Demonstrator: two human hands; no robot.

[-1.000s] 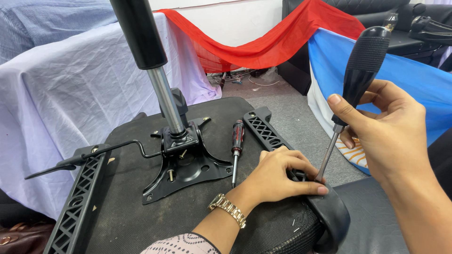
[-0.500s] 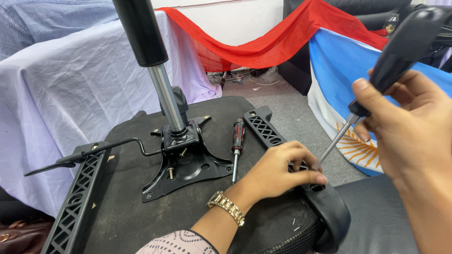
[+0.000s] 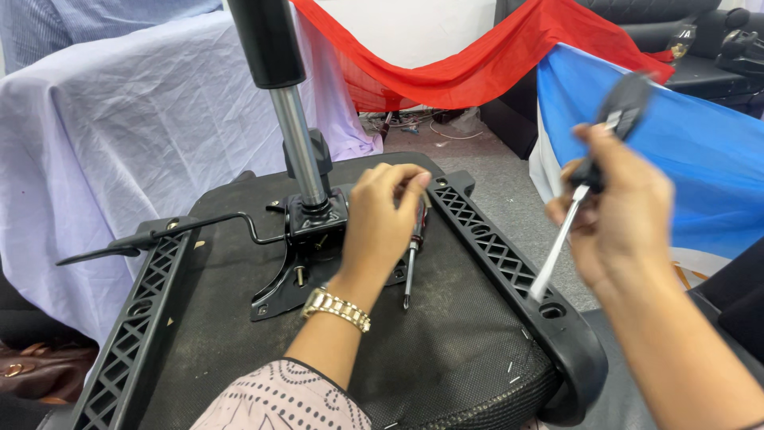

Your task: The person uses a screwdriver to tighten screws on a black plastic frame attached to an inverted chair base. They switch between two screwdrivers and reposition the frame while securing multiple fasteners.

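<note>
While the right hand [image 3: 617, 211] grasps a flat screwdriver [image 3: 585, 183], the left hand [image 3: 382, 219], grip released, touches the second screwdriver [image 3: 412, 255]; the raised blade could scratch the chair seat underside [image 3: 446, 342].

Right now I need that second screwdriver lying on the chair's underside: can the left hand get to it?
Probably yes: the left hand hovers right over the screwdriver, fingers near its handle, with nothing between them.
</note>
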